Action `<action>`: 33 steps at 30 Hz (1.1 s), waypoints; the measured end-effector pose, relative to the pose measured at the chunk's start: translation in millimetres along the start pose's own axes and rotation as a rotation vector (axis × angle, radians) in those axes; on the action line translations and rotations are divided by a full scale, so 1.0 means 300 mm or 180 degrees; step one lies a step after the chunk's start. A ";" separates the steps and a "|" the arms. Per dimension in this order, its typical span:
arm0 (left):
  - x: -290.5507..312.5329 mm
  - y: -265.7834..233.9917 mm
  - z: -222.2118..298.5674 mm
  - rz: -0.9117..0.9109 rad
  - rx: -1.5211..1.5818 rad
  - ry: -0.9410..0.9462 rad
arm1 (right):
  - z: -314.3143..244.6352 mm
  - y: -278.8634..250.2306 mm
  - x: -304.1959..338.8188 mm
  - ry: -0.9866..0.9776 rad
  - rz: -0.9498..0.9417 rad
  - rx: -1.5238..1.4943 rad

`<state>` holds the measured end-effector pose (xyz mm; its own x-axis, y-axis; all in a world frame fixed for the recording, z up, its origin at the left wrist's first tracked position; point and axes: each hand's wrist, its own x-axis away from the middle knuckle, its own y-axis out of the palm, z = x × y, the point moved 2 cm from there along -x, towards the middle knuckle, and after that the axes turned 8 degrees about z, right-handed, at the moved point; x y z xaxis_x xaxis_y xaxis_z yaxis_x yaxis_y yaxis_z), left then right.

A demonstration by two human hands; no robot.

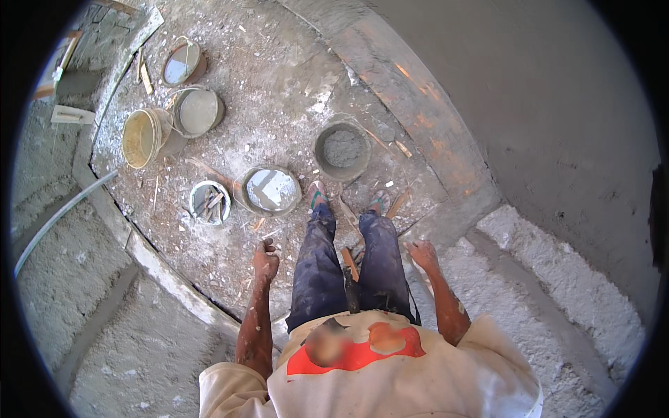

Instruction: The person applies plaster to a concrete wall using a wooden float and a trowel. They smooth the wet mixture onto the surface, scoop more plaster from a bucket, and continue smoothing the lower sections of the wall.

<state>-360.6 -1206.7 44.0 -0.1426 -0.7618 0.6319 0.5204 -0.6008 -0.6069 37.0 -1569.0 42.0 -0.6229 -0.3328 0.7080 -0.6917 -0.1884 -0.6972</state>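
Note:
My left hand hangs beside my left leg, its fingers loosely curled with nothing visible in them. On the other side, my right hand hangs by my right knee, fingers partly bent but apart, and it holds nothing I can see. Ahead of my feet stands a round bucket of grey mortar. Nearest to my left hand are a bucket of water with a bright reflection and a small white bucket holding several stick-like pieces or tools. Neither hand touches them.
Farther left stand a beige bucket, a bucket of greyish liquid and another water bucket. A plastering float and a pale pipe lie at the left edge. Wood scraps litter the floor; a grey plastered surface is at right.

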 end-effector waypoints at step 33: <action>-0.214 0.962 0.059 -0.0491 0.0598 -0.1384 | -0.080 0.631 -1.934 -0.0663 0.1048 0.0512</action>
<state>-186.4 -1326.8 -163.4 0.1136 -0.4721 0.8742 0.6693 -0.6139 -0.4185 258.7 -1389.6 -497.9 -0.7026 -0.5759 0.4179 -0.3918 -0.1771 -0.9028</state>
